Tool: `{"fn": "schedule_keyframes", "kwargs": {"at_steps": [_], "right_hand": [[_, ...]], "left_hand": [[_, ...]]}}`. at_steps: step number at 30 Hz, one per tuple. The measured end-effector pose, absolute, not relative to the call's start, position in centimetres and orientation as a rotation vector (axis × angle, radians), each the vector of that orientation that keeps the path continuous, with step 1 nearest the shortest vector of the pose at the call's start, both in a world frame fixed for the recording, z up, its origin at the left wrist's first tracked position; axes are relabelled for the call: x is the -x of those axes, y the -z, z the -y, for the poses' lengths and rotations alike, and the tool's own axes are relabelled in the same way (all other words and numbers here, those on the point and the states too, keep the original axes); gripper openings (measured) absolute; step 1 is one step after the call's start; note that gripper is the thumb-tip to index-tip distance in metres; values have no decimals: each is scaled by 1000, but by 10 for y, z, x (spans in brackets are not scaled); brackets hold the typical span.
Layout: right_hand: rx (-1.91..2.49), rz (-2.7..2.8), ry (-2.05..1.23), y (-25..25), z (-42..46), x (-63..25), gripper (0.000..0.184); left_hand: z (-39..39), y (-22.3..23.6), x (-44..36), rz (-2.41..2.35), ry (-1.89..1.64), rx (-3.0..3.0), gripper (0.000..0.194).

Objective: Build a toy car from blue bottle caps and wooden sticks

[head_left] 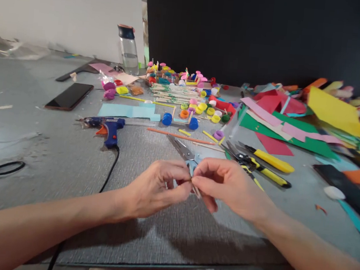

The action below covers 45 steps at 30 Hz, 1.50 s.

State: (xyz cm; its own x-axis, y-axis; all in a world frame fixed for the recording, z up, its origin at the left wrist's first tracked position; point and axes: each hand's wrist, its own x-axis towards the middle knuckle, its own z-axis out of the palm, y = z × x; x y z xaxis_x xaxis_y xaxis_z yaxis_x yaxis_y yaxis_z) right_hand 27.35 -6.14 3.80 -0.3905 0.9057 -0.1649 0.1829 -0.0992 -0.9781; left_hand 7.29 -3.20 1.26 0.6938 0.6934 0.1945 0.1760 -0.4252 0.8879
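My left hand point(165, 186) and my right hand point(226, 186) meet near the table's front edge, fingertips pinched together. A small, thin, pale stick-like piece point(196, 191) pokes out below the fingertips; most of it is hidden by them. Just behind the hands lies a pair of scissors point(181, 148), blades pointing away to the left, handles partly covered by my fingers. To the right of them rest yellow-and-black pliers point(247, 159) and a yellow cutter point(274, 160). A blue glue gun point(112, 132) with an orange trigger lies on its side to the left.
Behind the hands are an orange stick point(183, 136), blue bottle caps point(167, 119), a light blue paper strip point(128, 110) and several coloured caps. A phone point(69, 96) and a water bottle point(129, 53) stand left. Coloured paper point(337, 114) piles up right. The glue gun's cord point(110, 175) runs forward.
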Motion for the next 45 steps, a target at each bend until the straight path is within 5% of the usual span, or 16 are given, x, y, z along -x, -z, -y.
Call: {"fn": "schedule_keyframes", "kwargs": {"at_steps": [11,22,40,45], "right_hand": [[1207,1439,-1530,-24,57,-266,26],[1250,1511,-1452,-14,60,-267,20],[1361,1949,-1029,-16,69,-275,24],[1277,1746,-1336,-9,66,-275,21]], "left_hand": [[35,-8,-71,-706,-539,-1332,32],[36,-7,-76,-691,-430,-1058,16],[34,-4,-73,-760,-575,-1192,16],[34,-1,-70,-731,-618,-1207,19]]}}
